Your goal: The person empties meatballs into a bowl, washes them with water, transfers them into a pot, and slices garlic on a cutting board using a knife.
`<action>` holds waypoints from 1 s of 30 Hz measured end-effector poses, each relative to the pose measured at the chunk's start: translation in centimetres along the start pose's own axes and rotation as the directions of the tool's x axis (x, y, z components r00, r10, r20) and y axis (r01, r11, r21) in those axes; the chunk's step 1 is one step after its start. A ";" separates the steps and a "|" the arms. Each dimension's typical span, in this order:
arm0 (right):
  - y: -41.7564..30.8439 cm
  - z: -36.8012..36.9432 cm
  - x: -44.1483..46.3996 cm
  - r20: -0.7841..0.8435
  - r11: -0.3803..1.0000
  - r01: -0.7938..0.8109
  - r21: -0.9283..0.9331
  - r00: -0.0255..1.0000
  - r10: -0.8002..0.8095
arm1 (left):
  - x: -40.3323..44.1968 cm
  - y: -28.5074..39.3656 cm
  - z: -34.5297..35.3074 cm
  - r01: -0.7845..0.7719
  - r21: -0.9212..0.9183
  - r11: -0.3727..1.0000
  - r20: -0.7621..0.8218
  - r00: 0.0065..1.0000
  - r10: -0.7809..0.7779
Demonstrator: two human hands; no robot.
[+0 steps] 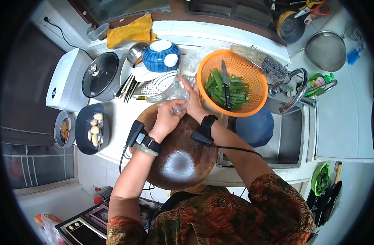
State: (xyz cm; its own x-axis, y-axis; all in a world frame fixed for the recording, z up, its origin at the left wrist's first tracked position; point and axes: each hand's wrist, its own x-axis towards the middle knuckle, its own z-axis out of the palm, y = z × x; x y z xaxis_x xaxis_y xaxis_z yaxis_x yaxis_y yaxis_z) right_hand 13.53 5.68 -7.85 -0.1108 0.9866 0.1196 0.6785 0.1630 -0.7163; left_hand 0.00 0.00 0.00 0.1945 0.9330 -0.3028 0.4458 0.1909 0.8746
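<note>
Crumpled clear plastic (181, 94), perhaps a bag, is bunched between my hands above the far edge of a round wooden board (183, 151). The fingers of my left hand (169, 117) are closed on it. Beside it, my right hand (194, 104) has its fingers stretched out and apart, with the plastic against its palm side. Just right of that hand stands an orange colander (258, 92) holding cut green pods (237, 89), probably okra. A black-handled knife (226, 83) lies across the pods.
Left of the board stand a dark basin (84, 136) with pale peeled pieces, a small bowl (71, 136) and a lidded pot (100, 77). Behind are a dish rack (152, 87) and an upturned blue bowl (160, 59). A sink (288, 143) with faucet (299, 87) is right.
</note>
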 end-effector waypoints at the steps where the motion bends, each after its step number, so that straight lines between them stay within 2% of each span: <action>1: 1.7 1.1 0.9 -0.121 0.995 0.096 0.019 0.988 -0.093 | -0.2 -0.1 0.3 -0.041 -0.035 0.999 -0.015 0.999 0.040; 2: 2.5 1.5 1.4 -0.240 0.981 0.191 0.029 0.954 -0.179 | -0.5 -0.2 0.6 -0.080 -0.068 0.994 -0.030 0.996 0.078; 3: 0.7 2.2 1.9 -0.239 0.980 0.193 0.052 0.955 -0.175 | -1.4 -0.4 -0.7 -0.067 -0.051 0.996 -0.038 0.997 0.065; 4: -0.3 1.4 2.3 -0.225 0.893 0.037 0.448 0.972 0.072 | -1.9 -0.1 -0.7 -0.154 -0.083 0.985 -0.025 0.988 0.152; 5: -1.2 1.0 2.8 -0.105 0.631 -0.108 0.768 0.951 0.290 | -2.5 0.2 -0.9 -0.237 -0.110 0.965 -0.020 0.972 0.236; 6: -0.3 2.3 3.1 -0.114 0.652 -0.074 0.755 0.964 0.242 | -3.4 0.7 -1.3 -0.240 -0.064 0.969 -0.057 0.970 0.236; 7: -0.7 2.3 2.9 -0.180 0.714 0.035 0.699 0.975 0.128 | -3.9 0.6 -1.5 -0.232 -0.050 0.971 -0.083 0.970 0.227; 9: -2.2 1.4 2.8 0.000 0.365 -0.116 0.924 0.953 0.303 | -4.9 0.2 -2.2 -0.254 -0.261 0.931 -0.248 0.950 0.189; 10: -2.5 1.6 2.7 -0.003 0.338 -0.110 0.935 0.948 0.318 | -5.5 0.2 -3.0 -0.186 -0.437 0.880 -0.245 0.966 0.082; 11: -2.3 1.9 2.6 -0.005 0.313 -0.108 0.943 0.941 0.338 | -6.3 0.2 -3.8 -0.190 -0.430 0.883 -0.272 0.959 0.074; 12: -0.9 3.1 2.8 -0.229 0.622 0.037 0.782 0.945 0.232 | -7.0 0.3 -4.6 -0.146 -0.552 0.821 -0.290 0.957 -0.025; 13: -1.3 2.5 2.3 -0.352 0.684 0.172 0.709 0.926 0.133 | -7.6 0.2 -5.2 -0.111 -0.668 0.736 -0.288 0.950 -0.119; 15: -2.0 1.3 1.4 -0.495 0.858 0.251 0.449 0.869 0.005 | -8.1 -1.9 -5.9 -0.099 -0.627 0.773 -0.337 0.929 -0.154; 16: -1.7 1.1 0.9 -0.493 0.858 0.253 0.448 0.870 0.000 | -8.5 -2.5 -6.1 -0.066 -0.642 0.764 -0.327 0.925 -0.195; 18: -1.0 0.8 -0.3 -0.418 0.777 0.135 0.615 0.892 0.175 | -9.5 -3.3 -6.4 -0.008 -0.666 0.746 -0.280 0.929 -0.241; 19: -2.8 -0.3 -1.3 -0.420 0.781 0.139 0.609 0.891 0.170 | -9.7 -3.3 -6.6 -0.013 -0.669 0.743 -0.280 0.930 -0.237; 21: -5.9 -2.4 -3.7 -0.338 0.363 0.215 0.907 0.886 0.319 | -10.4 -3.6 -6.7 0.059 -0.688 0.723 -0.206 0.940 -0.272; 22: -5.6 -1.9 -4.0 -0.301 0.248 0.237 0.940 0.915 0.269 | -10.8 -3.6 -7.0 0.062 -0.694 0.717 -0.197 0.942 -0.273; 23: -5.1 -0.9 -4.4 -0.304 0.263 0.233 0.936 0.912 0.277 | -11.1 -3.7 -7.3 0.092 -0.689 0.719 -0.171 0.943 -0.285; 25: -5.5 0.7 -5.1 -0.226 0.164 0.193 0.967 0.950 0.217 | -11.2 -4.8 -8.0 0.118 -0.697 0.708 -0.120 0.953 -0.277; 26: -6.3 1.0 -5.3 -0.084 -0.047 0.103 0.994 0.950 0.301 | -11.4 -5.4 -8.5 0.120 -0.725 0.679 -0.085 0.962 -0.260; 27: -7.5 1.3 -5.5 -0.099 -0.024 0.112 0.993 0.946 0.310 | -11.7 -5.8 -9.2 0.119 -0.751 0.650 -0.054 0.969 -0.240; 29: -10.0 2.5 -6.4 0.015 -0.131 0.019 0.991 0.968 0.250 | -12.8 -5.8 -10.5 0.124 -0.754 0.646 -0.019 0.978 -0.210; 30: -11.2 3.1 -7.2 -0.003 -0.116 0.034 0.993 0.965 0.261 | -13.4 -5.8 -11.3 0.132 -0.749 0.649 -0.018 0.976 -0.219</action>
State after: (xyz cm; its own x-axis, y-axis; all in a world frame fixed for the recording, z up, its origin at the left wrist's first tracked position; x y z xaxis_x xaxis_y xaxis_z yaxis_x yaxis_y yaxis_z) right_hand 4.43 -3.23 -2.83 0.0719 0.9950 -0.0694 -0.8031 0.0165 -0.5956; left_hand -15.08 -10.12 3.25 0.0766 0.8739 -0.4800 -0.3396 0.4755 0.8115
